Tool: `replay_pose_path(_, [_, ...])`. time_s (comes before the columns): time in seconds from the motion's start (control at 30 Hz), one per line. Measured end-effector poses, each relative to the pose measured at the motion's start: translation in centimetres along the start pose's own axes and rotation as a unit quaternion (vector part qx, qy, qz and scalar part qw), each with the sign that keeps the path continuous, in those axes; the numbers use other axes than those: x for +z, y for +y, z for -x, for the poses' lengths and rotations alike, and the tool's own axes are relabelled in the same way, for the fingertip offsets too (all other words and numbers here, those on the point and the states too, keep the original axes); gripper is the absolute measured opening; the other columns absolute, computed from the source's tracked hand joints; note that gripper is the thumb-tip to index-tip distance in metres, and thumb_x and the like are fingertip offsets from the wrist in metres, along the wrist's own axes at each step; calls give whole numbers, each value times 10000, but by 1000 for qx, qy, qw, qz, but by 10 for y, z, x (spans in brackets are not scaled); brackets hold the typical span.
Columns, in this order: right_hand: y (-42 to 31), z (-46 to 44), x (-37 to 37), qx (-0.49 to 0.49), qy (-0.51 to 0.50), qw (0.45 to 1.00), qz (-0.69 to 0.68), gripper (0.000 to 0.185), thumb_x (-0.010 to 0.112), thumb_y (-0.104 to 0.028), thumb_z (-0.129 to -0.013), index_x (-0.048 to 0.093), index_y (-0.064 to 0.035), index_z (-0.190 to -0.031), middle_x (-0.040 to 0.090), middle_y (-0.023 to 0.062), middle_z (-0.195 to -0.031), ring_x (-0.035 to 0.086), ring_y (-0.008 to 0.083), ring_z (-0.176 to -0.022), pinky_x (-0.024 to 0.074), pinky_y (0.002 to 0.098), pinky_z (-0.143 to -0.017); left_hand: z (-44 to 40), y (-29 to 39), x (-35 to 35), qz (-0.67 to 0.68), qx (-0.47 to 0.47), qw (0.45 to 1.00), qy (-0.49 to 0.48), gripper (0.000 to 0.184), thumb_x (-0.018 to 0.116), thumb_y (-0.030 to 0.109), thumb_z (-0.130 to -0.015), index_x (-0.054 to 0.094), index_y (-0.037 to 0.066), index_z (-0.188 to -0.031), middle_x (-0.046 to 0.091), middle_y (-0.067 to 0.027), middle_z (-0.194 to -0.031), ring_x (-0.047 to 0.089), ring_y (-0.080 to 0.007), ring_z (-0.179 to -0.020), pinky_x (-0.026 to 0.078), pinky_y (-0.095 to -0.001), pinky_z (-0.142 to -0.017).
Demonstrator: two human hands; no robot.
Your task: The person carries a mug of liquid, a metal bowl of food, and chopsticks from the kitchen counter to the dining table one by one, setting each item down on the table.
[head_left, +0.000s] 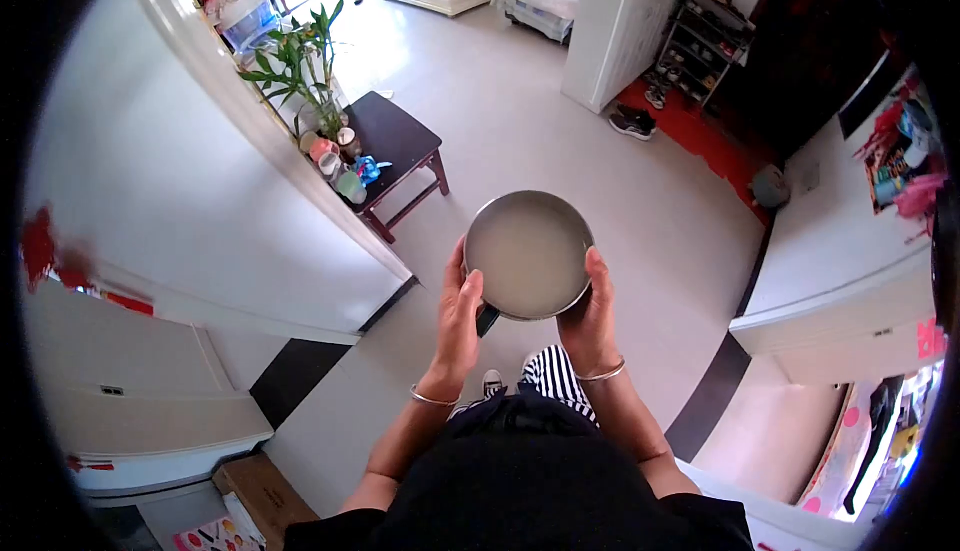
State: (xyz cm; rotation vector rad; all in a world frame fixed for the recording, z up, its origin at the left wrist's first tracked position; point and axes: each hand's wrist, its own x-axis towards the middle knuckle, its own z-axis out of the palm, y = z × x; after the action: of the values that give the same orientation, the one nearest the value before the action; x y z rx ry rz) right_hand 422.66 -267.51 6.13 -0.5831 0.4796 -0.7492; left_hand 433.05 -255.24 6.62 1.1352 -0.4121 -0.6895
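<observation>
A round metal pot (529,254) filled with cloudy, whitish liquid is held up in front of the body, over the floor. My left hand (459,313) grips its left side, thumb at the rim, beside a short black handle (487,321). On the right side my right hand (592,319) is wrapped round the wall, its thumb on the rim. The pot looks about level. The fingers under and behind the pot are mostly hidden.
A dark wooden stool (401,141) with a plant (310,61) and small jars stands at the left. Shoes (633,122) lie by a white cabinet (620,41) and a shoe rack (704,49). White walls flank both sides; a cardboard box (264,496) is at the lower left.
</observation>
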Motion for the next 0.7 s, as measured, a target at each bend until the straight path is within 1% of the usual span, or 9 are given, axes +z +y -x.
replay_pose_path(0.1, [-1, -74, 3, 27, -19, 999, -20, 522, 527, -343, -943, 422, -30, -1347, 540, 68, -1243, 501, 181, -1157, 396, 344, -991, -65, -5, 5, -8, 8, 1000, 9, 581, 441, 273, -987, 220, 35, -1469, 340, -90, -1457, 349, -170, -1322, 299, -302, -1073])
replay_pose_path(0.17, [-13, -123, 19, 26, -32, 999, -1, 432, 513, -397, -941, 548, -49, -1195, 602, 56, -1162, 551, 186, -1090, 410, 343, -965, -116, -13, 10, 3, 21, 1000, 16, 581, 437, 270, -987, 218, 28, -1468, 335, -97, -1460, 344, -177, -1328, 292, -309, -1081])
replay_pose_path(0.23, [-17, -181, 21, 35, -32, 999, 1, 419, 517, -391, -941, 552, -55, -1190, 602, 53, -1161, 551, 185, -1091, 409, 343, -966, -169, -17, 18, 18, 30, 999, 33, 574, 423, 254, -986, 215, 17, -1466, 326, -112, -1466, 326, -193, -1344, 268, -322, -1100])
replay_pose_path(0.3, [-25, -240, 27, 40, -41, 998, 0, 407, 520, -386, -941, 556, -62, -1185, 603, 50, -1160, 551, 183, -1092, 408, 343, -967, -219, -21, 26, 5, 51, 997, 55, 572, 419, 249, -986, 214, 13, -1465, 325, -117, -1468, 317, -198, -1350, 256, -325, -1106])
replay_pose_path(0.33, [-31, -259, 32, 55, -43, 997, 14, 399, 525, -376, -941, 557, -62, -1185, 602, 52, -1165, 548, 184, -1101, 407, 342, -969, -237, -17, 30, -9, 58, 996, 70, 569, 415, 243, -985, 214, 9, -1464, 323, -123, -1469, 308, -203, -1355, 244, -328, -1113])
replay_pose_path(0.37, [-35, -288, 37, 70, -45, 996, 32, 391, 531, -367, -941, 558, -63, -1186, 601, 54, -1170, 545, 185, -1110, 406, 341, -971, -263, -16, 34, 7, 56, 995, 84, 564, 409, 235, -985, 215, 4, -1462, 320, -130, -1470, 293, -209, -1363, 228, -329, -1119])
replay_pose_path(0.47, [-46, -366, 60, 78, -74, 994, 21, 395, 548, -363, -933, 560, -61, -1188, 602, 56, -1173, 542, 183, -1117, 404, 341, -979, -337, -17, 36, 13, 80, 993, 89, 573, 420, 242, -983, 215, -1, -1460, 318, -132, -1471, 295, -209, -1362, 235, -325, -1115])
replay_pose_path(0.6, [-55, -448, 83, 98, -97, 990, 25, 419, 556, -368, -928, 555, -53, -1204, 597, 60, -1192, 537, 185, -1128, 397, 343, -992, -415, -8, 47, 43, 92, 989, 111, 584, 432, 255, -980, 220, -2, -1460, 319, -132, -1471, 303, -209, -1357, 241, -321, -1110])
replay_pose_path(0.7, [-50, -514, 93, 105, -90, 990, 27, 433, 541, -373, -933, 551, -47, -1218, 589, 65, -1213, 529, 184, -1143, 392, 344, -1000, -480, -10, 42, 35, 82, 989, 122, 584, 441, 253, -977, 230, -5, -1457, 312, -136, -1473, 318, -207, -1344, 250, -312, -1102])
